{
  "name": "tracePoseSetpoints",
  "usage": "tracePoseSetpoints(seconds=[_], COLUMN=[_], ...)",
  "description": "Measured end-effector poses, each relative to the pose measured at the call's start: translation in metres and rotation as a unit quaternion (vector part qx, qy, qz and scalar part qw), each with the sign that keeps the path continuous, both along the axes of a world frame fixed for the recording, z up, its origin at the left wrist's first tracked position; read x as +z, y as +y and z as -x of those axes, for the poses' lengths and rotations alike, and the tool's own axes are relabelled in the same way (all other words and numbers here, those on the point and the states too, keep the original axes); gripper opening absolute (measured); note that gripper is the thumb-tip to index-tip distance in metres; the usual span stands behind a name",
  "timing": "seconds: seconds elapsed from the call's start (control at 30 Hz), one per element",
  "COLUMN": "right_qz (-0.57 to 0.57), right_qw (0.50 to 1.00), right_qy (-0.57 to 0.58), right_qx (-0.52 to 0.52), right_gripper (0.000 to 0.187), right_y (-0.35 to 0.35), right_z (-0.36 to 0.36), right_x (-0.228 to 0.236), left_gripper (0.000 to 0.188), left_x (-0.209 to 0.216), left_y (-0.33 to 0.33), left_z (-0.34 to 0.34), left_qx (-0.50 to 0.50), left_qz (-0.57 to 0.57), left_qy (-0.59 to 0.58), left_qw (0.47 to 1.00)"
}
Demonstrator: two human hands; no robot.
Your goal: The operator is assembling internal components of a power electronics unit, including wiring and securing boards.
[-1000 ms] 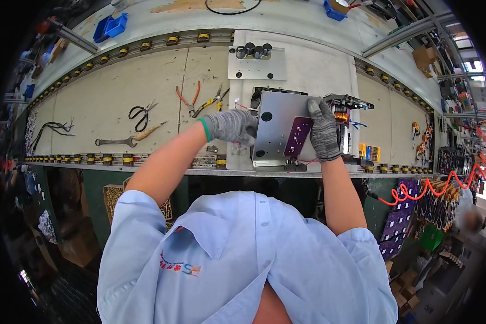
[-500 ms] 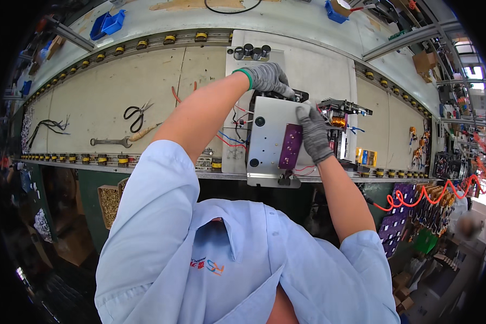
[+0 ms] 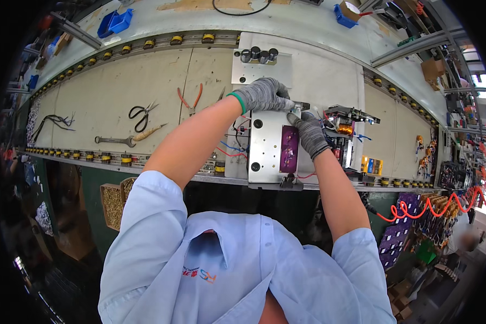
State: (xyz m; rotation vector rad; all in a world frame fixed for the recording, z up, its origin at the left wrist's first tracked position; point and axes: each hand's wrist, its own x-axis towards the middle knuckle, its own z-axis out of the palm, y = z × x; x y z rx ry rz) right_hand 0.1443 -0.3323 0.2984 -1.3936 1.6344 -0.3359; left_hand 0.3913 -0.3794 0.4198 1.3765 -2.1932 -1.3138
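A flat metal chassis plate [image 3: 265, 148] with a purple circuit board [image 3: 289, 149] lies on the workbench near its front edge. My left hand [image 3: 262, 94], in a grey knit glove, rests on the plate's far edge, fingers curled over small parts there. My right hand [image 3: 309, 132], also gloved, presses on the plate's far right corner beside the purple board. Red and blue wires [image 3: 231, 151] trail off the plate's left side. What the fingertips pinch is hidden.
A coil-and-board assembly [image 3: 344, 127] sits just right of the plate. Scissors [image 3: 140, 114], orange-handled pliers [image 3: 189, 99], a wrench [image 3: 113, 141] and a knife lie to the left. Black capacitors [image 3: 258, 54] stand behind. Blue bins [image 3: 115, 22] sit at the back; an orange coiled hose [image 3: 432, 206] hangs right.
My left hand moved from the plate's left edge up to its far edge. My right hand shifted from the top right corner down toward the purple board. The plate now lies flatter.
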Motion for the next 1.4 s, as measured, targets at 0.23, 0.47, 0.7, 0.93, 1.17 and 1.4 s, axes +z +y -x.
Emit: tracePoseSetpoints(seconds=[0.23, 0.47, 0.7, 0.93, 1.17, 1.4], right_qz=[-0.018, 0.197, 0.273, 0.095, 0.118, 0.252], right_qw=[0.984, 0.966, 0.802, 0.555, 0.598, 0.752], right_qy=[-0.152, -0.076, 0.201, 0.502, 0.464, 0.18], right_qx=[-0.091, 0.152, 0.492, 0.657, 0.643, 0.581], right_gripper=[0.049, 0.022, 0.016, 0.039, 0.037, 0.029], right_y=[0.048, 0.125, 0.068, 0.056, 0.035, 0.045], right_z=[-0.007, -0.036, -0.157, -0.228, -0.212, -0.222], right_x=[0.089, 0.166, 0.162, 0.11, 0.089, 0.159], left_gripper=[0.053, 0.04, 0.031, 0.032, 0.041, 0.041], left_x=[0.009, -0.032, -0.121, -0.132, -0.098, -0.088], left_y=[0.035, 0.195, 0.218, 0.235, 0.253, 0.262], left_z=[-0.035, -0.116, -0.052, -0.037, -0.064, -0.04], left_qx=[0.123, 0.244, 0.387, 0.47, 0.479, 0.399], left_qz=[0.169, -0.309, -0.469, -0.381, -0.289, -0.021], left_qy=[0.031, 0.102, 0.468, 0.508, 0.474, 0.413], left_qw=[0.977, 0.913, 0.641, 0.614, 0.68, 0.818])
